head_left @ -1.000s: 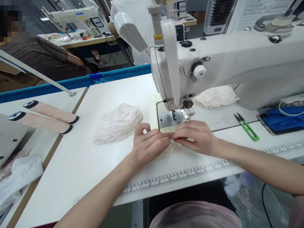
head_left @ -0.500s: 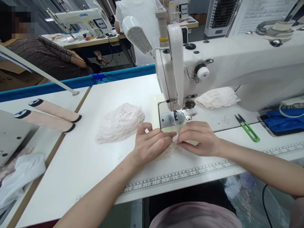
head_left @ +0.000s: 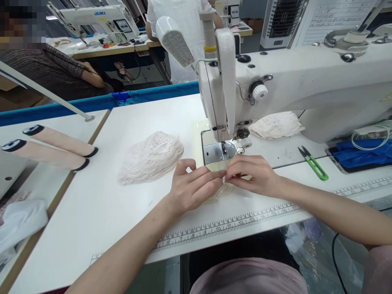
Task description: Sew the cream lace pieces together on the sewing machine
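My left hand [head_left: 196, 185] and my right hand [head_left: 252, 174] meet just in front of the sewing machine's needle plate [head_left: 214, 152]. Between their pinched fingertips is a small piece of white lace [head_left: 225, 190], mostly covered by the fingers, its openwork edge showing below them. Both hands are closed on it. The presser foot [head_left: 225, 150] stands behind the fingertips, apart from the lace as far as I can see. Left of the machine head [head_left: 220, 90] lies a pile of white lace pieces [head_left: 153, 157]; more lace [head_left: 277, 124] lies behind the needle area.
Green thread snips [head_left: 312, 163] lie at the right, near a tray with blue cloth [head_left: 364, 153]. A printed ruler [head_left: 220, 228] runs along the table's front edge. Two pink thread cones [head_left: 45, 155] lie at the left. Two people are beyond the blue cloth edge [head_left: 159, 90].
The view has shifted slightly. My right hand has moved a little up and closer to my left fingertips, and less of the lace shows below them.
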`<state>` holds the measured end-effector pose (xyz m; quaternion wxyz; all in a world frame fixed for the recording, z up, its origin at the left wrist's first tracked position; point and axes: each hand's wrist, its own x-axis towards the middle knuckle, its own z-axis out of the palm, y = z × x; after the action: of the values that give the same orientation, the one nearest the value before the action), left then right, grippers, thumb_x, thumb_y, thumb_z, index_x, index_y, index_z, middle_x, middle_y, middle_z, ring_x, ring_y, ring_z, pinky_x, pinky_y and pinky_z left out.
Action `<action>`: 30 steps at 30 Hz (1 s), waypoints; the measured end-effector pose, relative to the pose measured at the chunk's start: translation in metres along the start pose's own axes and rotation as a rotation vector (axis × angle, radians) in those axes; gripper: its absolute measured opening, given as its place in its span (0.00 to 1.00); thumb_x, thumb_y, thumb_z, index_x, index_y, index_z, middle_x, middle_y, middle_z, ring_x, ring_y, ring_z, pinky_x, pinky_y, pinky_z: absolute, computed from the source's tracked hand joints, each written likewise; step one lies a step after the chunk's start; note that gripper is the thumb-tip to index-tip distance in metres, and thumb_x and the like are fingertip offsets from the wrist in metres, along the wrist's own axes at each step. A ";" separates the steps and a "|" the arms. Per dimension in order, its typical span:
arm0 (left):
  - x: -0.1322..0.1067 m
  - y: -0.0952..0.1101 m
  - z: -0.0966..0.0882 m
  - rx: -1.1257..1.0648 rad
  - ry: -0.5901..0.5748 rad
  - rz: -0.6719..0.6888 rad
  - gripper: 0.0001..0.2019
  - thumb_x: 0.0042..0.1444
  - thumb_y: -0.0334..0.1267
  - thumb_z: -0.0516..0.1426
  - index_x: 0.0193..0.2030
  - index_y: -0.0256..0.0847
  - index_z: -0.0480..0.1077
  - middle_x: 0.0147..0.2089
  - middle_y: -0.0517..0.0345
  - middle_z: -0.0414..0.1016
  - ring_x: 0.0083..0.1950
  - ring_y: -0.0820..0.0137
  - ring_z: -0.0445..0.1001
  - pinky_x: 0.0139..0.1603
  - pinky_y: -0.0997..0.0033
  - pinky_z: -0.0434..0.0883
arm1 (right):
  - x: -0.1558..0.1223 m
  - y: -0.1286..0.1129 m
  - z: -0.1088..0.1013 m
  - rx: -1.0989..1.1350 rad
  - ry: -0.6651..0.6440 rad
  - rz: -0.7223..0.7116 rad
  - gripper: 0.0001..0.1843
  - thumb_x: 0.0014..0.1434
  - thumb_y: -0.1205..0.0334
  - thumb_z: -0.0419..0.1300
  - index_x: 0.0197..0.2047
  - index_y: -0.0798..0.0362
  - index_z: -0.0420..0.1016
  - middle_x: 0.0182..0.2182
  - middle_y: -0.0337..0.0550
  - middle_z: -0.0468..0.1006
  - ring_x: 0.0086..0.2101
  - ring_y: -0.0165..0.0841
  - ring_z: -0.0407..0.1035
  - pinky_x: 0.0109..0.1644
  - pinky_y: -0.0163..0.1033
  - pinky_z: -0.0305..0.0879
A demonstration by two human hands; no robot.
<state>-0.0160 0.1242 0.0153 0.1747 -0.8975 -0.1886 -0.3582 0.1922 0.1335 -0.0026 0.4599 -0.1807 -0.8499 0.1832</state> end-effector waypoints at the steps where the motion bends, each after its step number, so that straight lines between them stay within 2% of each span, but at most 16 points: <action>1: 0.000 0.000 0.000 -0.008 0.004 0.000 0.11 0.54 0.24 0.59 0.33 0.44 0.64 0.36 0.69 0.82 0.24 0.77 0.72 0.36 0.64 0.55 | 0.000 0.000 -0.001 0.005 -0.009 -0.002 0.04 0.63 0.67 0.58 0.36 0.55 0.73 0.32 0.40 0.76 0.32 0.25 0.71 0.34 0.31 0.71; 4: -0.001 0.000 -0.002 -0.049 -0.006 -0.023 0.11 0.54 0.24 0.59 0.33 0.45 0.63 0.38 0.71 0.82 0.23 0.77 0.71 0.35 0.64 0.53 | 0.001 -0.001 -0.003 0.006 -0.032 -0.017 0.03 0.63 0.67 0.58 0.36 0.54 0.73 0.33 0.40 0.76 0.32 0.24 0.71 0.33 0.32 0.71; 7: -0.001 0.000 -0.003 -0.003 -0.011 0.017 0.11 0.56 0.26 0.58 0.31 0.45 0.62 0.38 0.73 0.82 0.23 0.77 0.72 0.34 0.64 0.53 | -0.001 -0.001 -0.003 0.017 -0.037 -0.031 0.02 0.61 0.66 0.60 0.36 0.54 0.73 0.32 0.40 0.76 0.31 0.25 0.71 0.33 0.32 0.71; 13: 0.002 -0.001 -0.004 0.108 0.058 0.097 0.12 0.53 0.24 0.59 0.27 0.42 0.62 0.36 0.67 0.83 0.23 0.78 0.71 0.33 0.65 0.56 | -0.001 0.002 -0.006 -0.059 0.024 -0.046 0.01 0.60 0.66 0.61 0.37 0.54 0.73 0.30 0.38 0.78 0.29 0.24 0.71 0.31 0.31 0.68; 15: 0.003 -0.002 -0.003 0.125 0.095 0.117 0.11 0.53 0.23 0.59 0.26 0.41 0.63 0.35 0.67 0.83 0.24 0.79 0.72 0.32 0.66 0.58 | 0.002 0.002 -0.013 -0.185 0.011 -0.035 0.04 0.62 0.64 0.59 0.36 0.55 0.74 0.28 0.37 0.78 0.27 0.25 0.71 0.29 0.31 0.66; 17: 0.004 -0.003 -0.004 0.143 0.134 0.150 0.11 0.53 0.23 0.58 0.26 0.42 0.64 0.34 0.67 0.82 0.25 0.78 0.73 0.32 0.66 0.59 | 0.007 0.000 -0.025 -0.413 -0.058 0.027 0.08 0.64 0.63 0.57 0.36 0.55 0.75 0.27 0.37 0.79 0.25 0.26 0.71 0.27 0.33 0.63; 20: 0.004 -0.005 -0.004 0.169 0.181 0.214 0.12 0.51 0.22 0.59 0.24 0.43 0.66 0.31 0.68 0.82 0.26 0.77 0.73 0.31 0.67 0.61 | 0.006 -0.008 -0.049 -0.820 -0.282 0.209 0.10 0.64 0.61 0.56 0.36 0.54 0.78 0.28 0.40 0.80 0.25 0.31 0.72 0.23 0.36 0.55; 22: 0.004 -0.005 -0.005 0.181 0.205 0.258 0.13 0.50 0.22 0.60 0.23 0.44 0.66 0.30 0.69 0.81 0.27 0.77 0.74 0.31 0.68 0.62 | -0.005 -0.015 -0.064 -0.984 -0.376 0.311 0.11 0.64 0.62 0.55 0.36 0.53 0.78 0.31 0.41 0.81 0.29 0.34 0.74 0.24 0.37 0.55; 24: 0.003 -0.002 -0.004 0.150 0.204 0.245 0.13 0.51 0.23 0.60 0.24 0.45 0.67 0.30 0.72 0.81 0.29 0.76 0.76 0.33 0.68 0.65 | -0.025 -0.021 -0.076 -1.111 -0.373 0.382 0.11 0.64 0.62 0.54 0.38 0.53 0.78 0.38 0.44 0.81 0.37 0.37 0.75 0.29 0.38 0.59; 26: 0.002 0.003 -0.003 0.014 0.167 0.078 0.11 0.54 0.26 0.59 0.28 0.46 0.67 0.31 0.73 0.80 0.32 0.75 0.78 0.39 0.68 0.68 | -0.047 -0.025 -0.085 -1.197 -0.359 0.461 0.11 0.64 0.61 0.54 0.43 0.54 0.77 0.45 0.46 0.80 0.43 0.40 0.74 0.31 0.38 0.61; 28: 0.003 0.010 -0.001 -0.224 0.089 -0.269 0.06 0.57 0.29 0.59 0.35 0.47 0.68 0.32 0.69 0.80 0.35 0.74 0.78 0.42 0.68 0.71 | -0.067 -0.027 -0.091 -1.244 -0.358 0.581 0.14 0.64 0.60 0.54 0.49 0.54 0.74 0.47 0.47 0.79 0.42 0.40 0.74 0.26 0.37 0.59; 30: 0.005 0.015 0.001 -0.487 -0.030 -0.630 0.07 0.58 0.32 0.58 0.43 0.45 0.69 0.34 0.64 0.79 0.37 0.73 0.77 0.41 0.70 0.72 | -0.080 -0.028 -0.096 -1.246 -0.383 0.674 0.16 0.65 0.63 0.50 0.53 0.54 0.73 0.46 0.47 0.80 0.40 0.40 0.75 0.25 0.37 0.58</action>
<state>-0.0053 0.1125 0.0154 -0.1645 -0.8159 -0.3668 -0.4156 0.3106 0.0848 0.0029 0.0338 -0.6250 -0.7601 -0.1744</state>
